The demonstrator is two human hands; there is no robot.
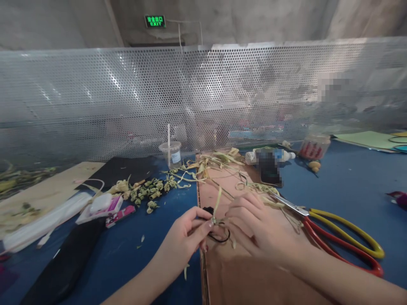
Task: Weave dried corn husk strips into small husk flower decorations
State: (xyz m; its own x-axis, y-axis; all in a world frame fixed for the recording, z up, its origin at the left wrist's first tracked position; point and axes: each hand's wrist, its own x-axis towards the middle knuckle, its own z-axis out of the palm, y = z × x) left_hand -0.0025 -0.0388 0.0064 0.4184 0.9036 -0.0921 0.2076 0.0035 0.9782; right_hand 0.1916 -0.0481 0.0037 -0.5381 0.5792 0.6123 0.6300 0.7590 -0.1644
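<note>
Above the brown board, my left hand point(187, 233) pinches a pale plant strip point(218, 201) at a small knotted spot. The strip's free end stands up from the fingertips. A thin black loop point(228, 235) hangs at the same spot, and a dark tuft point(208, 209) shows behind the left fingers. My right hand point(260, 224) is closed, its fingertips meeting the knotted spot from the right; part of its grip is hidden behind the knuckles. Scissors point(305, 214) with one yellow and one red handle lie just right of that hand, blades toward the pale strips.
Loose dried strips point(222, 159) cover the far end of the brown board point(219, 186). Left lie green-yellow buds point(149, 190), a tissue pack point(114, 205) and a black pouch point(70, 258). A lidded cup point(171, 154), a bottle point(288, 156) and a jar point(314, 146) stand or lie farther back.
</note>
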